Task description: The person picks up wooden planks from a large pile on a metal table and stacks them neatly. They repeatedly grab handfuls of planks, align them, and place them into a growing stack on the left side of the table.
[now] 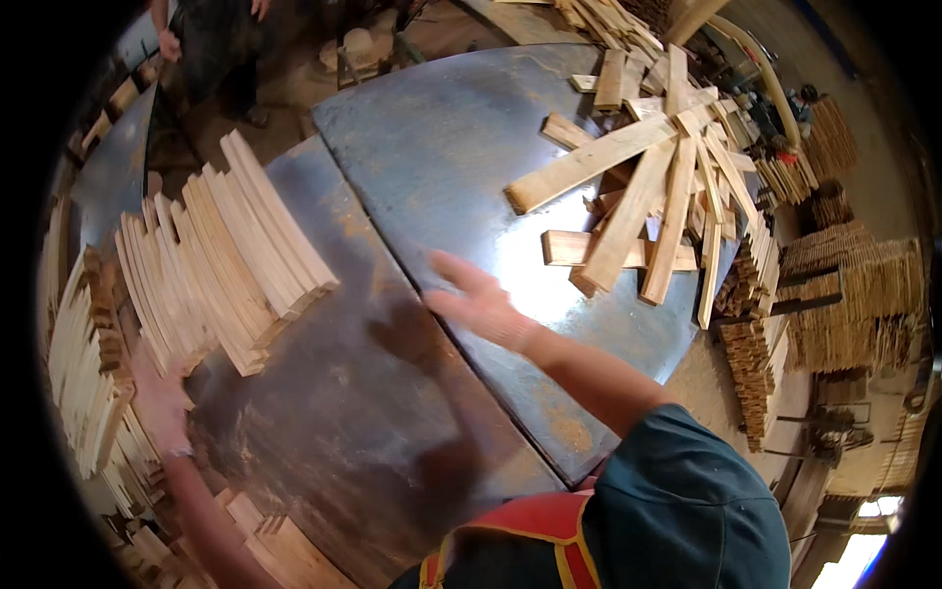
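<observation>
My right hand [481,300] hovers over the seam of the dark metal tabletop [451,147]. Its fingers are apart and nothing is in them. At the left, my left hand [162,401] is smeared by motion beside the near end of a row of pale wooden strips [231,255]. Whether it touches them I cannot tell, and its fingers do not show clearly. The strips lie side by side on the table's left part, their ends uneven.
Loose boards [633,211] lie crisscrossed in a heap on the table's far right. More strips [83,363] are stacked past the left edge, and others [285,550] by my left forearm. Board stacks [849,299] stand at the right. Another person [221,49] stands at the far left.
</observation>
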